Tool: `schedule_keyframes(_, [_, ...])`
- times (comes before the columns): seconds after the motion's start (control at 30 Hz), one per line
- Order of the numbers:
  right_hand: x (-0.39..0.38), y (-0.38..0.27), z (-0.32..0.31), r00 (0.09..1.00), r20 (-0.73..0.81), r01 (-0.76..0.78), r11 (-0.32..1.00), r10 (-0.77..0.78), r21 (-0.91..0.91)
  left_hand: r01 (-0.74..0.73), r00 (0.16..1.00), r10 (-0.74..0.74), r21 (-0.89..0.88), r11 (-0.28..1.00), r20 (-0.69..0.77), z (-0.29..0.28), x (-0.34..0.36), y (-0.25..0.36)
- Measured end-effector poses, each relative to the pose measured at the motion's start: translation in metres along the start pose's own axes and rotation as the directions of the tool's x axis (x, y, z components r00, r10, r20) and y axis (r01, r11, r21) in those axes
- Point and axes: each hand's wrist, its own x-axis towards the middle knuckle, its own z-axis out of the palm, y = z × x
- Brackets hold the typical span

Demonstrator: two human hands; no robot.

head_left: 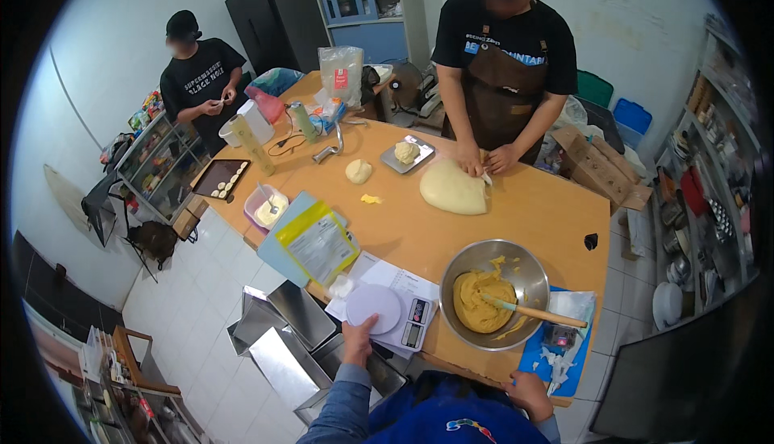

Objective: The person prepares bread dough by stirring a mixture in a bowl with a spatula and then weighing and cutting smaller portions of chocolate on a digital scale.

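My left hand point(359, 335) grips the near left edge of the lilac kitchen scale point(379, 315), which lies partly over printed papers point(415, 281). My right hand point(528, 396) is low by the table's near right edge, fingers curled; what they hold, if anything, is unclear. Between and beyond my hands is a steel bowl point(524, 271) of yellow mixture point(476, 307) with a wooden-handled spatula point(548, 315) in it. Right of it lies a blue mat point(532, 363) with crumpled wrappers. A yellow-topped pouch point(318, 251) lies beyond the scale.
Steel tins point(290, 371) sit below the table's left edge. A co-worker point(500, 65) opposite handles a large dough mass point(451, 194). Another person point(197, 81) stands far left, near a baking tray point(222, 178). Shelving point(701, 202) lines the right; boxes point(605, 170) sit beside the table.
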Motion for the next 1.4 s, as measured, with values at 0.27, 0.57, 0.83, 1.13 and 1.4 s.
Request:
schedule_keyframes(0.27, [0.037, 0.018, 0.029, 0.961, 0.019, -0.205, 0.668, 0.276, 0.716, 0.094, 0.994, -0.094, 0.000, 0.996, 0.059, -0.009, -0.056, 0.000])
schedule_keyframes(0.57, [0.067, 0.007, 0.003, 0.970, 0.045, -0.031, -0.065, 0.237, 0.997, 0.192, 0.963, -0.198, 0.050, 0.980, 0.183, -0.006, -0.085, -0.016])
schedule_keyframes(0.83, [0.095, 0.012, 0.004, 0.958, 0.007, 0.002, -0.030, 0.287, 1.000, 0.169, 0.967, -0.202, 0.206, 0.964, 0.154, 0.002, -0.094, -0.029])
schedule_keyframes(1.13, [0.111, 0.003, 0.007, 0.968, 0.016, 0.009, -0.097, 0.251, 0.995, 0.309, 0.913, -0.328, 0.113, 0.944, 0.242, 0.037, -0.111, -0.060])
schedule_keyframes(1.4, [0.054, 0.034, 0.051, 0.903, -0.177, -0.063, 0.530, 0.391, 0.846, 0.092, 0.898, -0.276, 0.466, 0.880, 0.343, 0.066, -0.128, -0.098])
